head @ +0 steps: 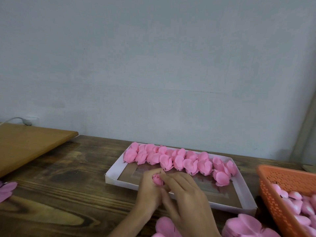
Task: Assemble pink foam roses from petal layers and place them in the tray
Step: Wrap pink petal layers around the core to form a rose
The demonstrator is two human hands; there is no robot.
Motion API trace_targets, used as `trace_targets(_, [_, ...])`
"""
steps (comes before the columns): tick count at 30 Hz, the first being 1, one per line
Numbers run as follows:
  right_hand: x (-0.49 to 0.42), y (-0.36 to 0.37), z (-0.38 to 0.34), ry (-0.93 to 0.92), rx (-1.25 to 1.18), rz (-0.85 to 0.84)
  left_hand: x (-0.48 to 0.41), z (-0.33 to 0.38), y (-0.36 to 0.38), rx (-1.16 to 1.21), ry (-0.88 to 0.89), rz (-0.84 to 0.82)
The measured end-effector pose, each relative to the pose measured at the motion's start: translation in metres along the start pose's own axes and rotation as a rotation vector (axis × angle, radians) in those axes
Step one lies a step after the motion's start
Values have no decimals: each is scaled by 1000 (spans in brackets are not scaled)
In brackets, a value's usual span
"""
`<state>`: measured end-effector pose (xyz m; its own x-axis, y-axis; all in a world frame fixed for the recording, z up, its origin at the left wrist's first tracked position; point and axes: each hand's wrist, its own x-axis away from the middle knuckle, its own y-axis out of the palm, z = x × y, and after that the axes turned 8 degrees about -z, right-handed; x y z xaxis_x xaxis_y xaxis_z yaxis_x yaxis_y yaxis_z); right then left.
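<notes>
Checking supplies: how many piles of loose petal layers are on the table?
3 petal piles: left pile at the table's left edge, middle pile nearest me, right pile beside the orange basket. More may lie outside the frame.

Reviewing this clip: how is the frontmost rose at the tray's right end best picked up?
Probably from the near side, where the tray floor is bare: pinch the frontmost rose lightly, low around its body. On its far side other roses crowd it, and its loose petals look easily crushed.

Left hand [148,191] and right hand [185,194] seemingly pinch one rosebud [157,180].
</notes>
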<state>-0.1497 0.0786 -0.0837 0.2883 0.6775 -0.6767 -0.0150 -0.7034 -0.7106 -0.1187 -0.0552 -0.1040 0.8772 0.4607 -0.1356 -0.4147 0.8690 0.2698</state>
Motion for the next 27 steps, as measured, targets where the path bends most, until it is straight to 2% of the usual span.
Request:
trace_targets(1, [0,0,0,-8,-3,-2,0,1,-1,106,-40,5])
trace_targets(4, [1,-2,0,5,8,-31,-3,2,4,83,-26,-36])
trace_targets(6, [0,-3,-1,20,14,-74,-3,4,8,282,-86,-125])
trace_targets(12, [0,-3,-4,12,29,-113,-4,6,9,389,-173,-103])
trace_targets(16, [0,-4,-7,25,63,-153,-5,4,8,488,-164,-126])
trace_targets(21, [2,-1,-5,44,31,-125,-4,3,8,327,-119,-76])
trace_targets(25, [3,2,-1,59,9,-116,1,5,9,351,-158,-69])
trace_targets(27, [3,4,1,130,-134,-52,2,2,7,236,-43,-5])
